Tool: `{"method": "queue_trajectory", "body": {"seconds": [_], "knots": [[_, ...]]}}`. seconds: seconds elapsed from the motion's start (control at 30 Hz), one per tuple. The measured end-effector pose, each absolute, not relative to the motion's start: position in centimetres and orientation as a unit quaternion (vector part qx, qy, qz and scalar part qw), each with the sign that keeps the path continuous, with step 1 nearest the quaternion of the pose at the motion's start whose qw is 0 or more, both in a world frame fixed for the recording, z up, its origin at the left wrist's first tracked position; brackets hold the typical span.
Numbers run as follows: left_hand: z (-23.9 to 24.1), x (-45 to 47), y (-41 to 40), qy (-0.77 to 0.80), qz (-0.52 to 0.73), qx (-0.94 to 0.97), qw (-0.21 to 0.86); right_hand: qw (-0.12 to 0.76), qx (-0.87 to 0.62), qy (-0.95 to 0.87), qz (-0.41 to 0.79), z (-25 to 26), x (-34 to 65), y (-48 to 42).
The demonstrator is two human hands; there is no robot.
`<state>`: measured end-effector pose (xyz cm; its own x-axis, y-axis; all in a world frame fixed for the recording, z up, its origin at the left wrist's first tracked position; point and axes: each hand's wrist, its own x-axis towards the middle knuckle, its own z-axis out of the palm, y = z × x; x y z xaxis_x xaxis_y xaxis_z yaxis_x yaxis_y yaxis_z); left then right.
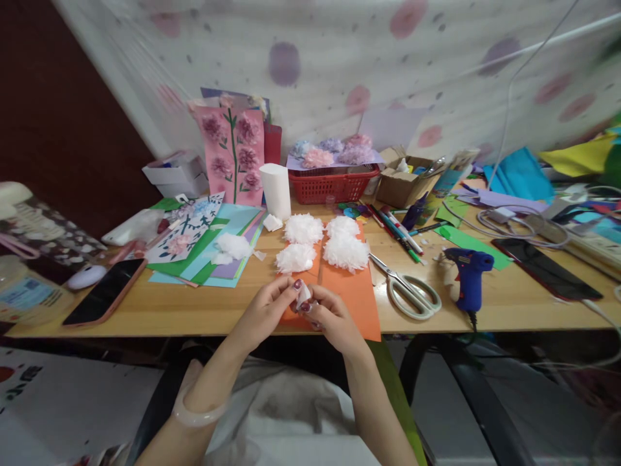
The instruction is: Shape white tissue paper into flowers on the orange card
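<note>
Between the fingertips of my left hand (274,302) and my right hand (334,317) is a small piece of white tissue paper (303,294). Both hands are closed in a pinch on it, at the table's front edge. Beneath them lies an orange sheet of paper (356,304). Just beyond my fingers, several fluffy white tissue flowers rest in two rows, one of them a front-left flower (295,257) and another a front-right flower (346,252). Behind these stand a white tissue roll (275,191) and a small stack of white tissue pieces (272,222).
Scissors (410,291), a blue glue gun (468,275) and a phone (548,268) lie to the right. Markers (402,233) sit behind the scissors. Coloured paper (228,259) and another phone (104,291) are on the left. A red basket (334,186) and a cardboard box (405,184) stand behind.
</note>
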<state>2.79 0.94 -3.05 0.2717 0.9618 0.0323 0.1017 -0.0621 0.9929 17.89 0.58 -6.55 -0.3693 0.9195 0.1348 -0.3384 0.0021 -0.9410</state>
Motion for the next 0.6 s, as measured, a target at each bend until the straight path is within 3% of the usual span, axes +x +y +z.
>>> {"method": "queue_trajectory", "body": {"seconds": [0.2,0.47,0.6], "knots": [[-3.1,2.7,-0.3,0.435,0.457,0.569,0.527,0.498,-0.290,-0.468,0.670,-7.0,17.8,0.7],[-3.6,2.4,-1.0,0.469,0.463,0.702,0.268,0.511,-0.304,-0.455,0.662,-7.3,17.7,0.9],[-3.3,2.6,-1.1,0.468,0.470,0.711,0.232,0.515,-0.310,-0.436,0.670,-7.1,17.6,0.9]]}}
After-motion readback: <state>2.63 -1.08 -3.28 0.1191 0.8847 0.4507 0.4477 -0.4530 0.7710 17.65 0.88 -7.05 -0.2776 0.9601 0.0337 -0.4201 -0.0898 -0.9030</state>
